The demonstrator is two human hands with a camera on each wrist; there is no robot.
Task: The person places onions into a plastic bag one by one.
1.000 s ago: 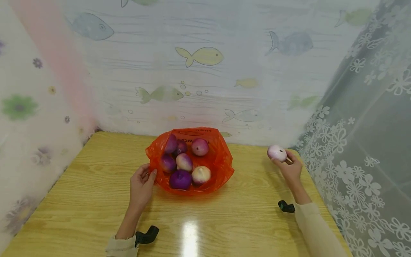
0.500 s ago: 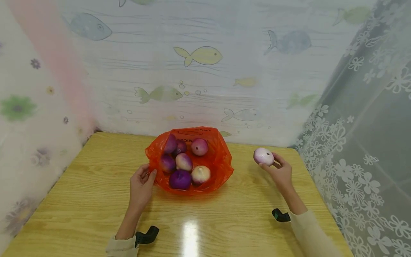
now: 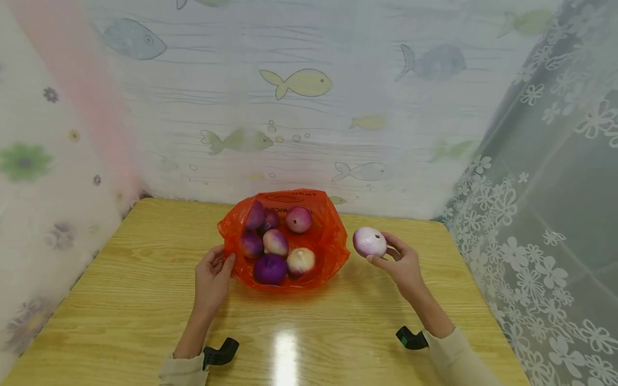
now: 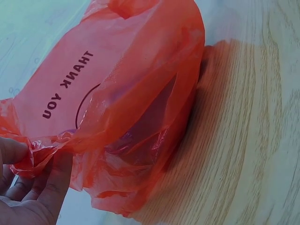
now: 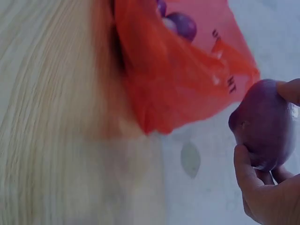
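A red plastic bag (image 3: 330, 230) lies with its mouth spread on the table, several purple and whitish onions inside, among them a deep purple onion (image 3: 270, 269) and a pale onion (image 3: 301, 261) at the front. My left hand (image 3: 212, 276) pinches the bag's left rim; in the left wrist view the gathered plastic (image 4: 40, 152) sits between thumb and fingers. Just right of the bag, my right hand (image 3: 403, 265) holds a purple-white onion (image 3: 369, 242) above the table. The right wrist view shows thumb and fingers around that onion (image 5: 265, 124), close to the bag's edge.
The wooden table (image 3: 145, 300) meets a fish-print curtain (image 3: 309, 134) behind the bag. A flower-patterned sheer curtain (image 3: 545, 257) hangs along the right side. Black wrist mounts (image 3: 221, 352) stick out from both sleeves.
My right hand has carried the onion leftward from the table's far right to beside the bag. The left hand keeps its hold on the bag's rim.
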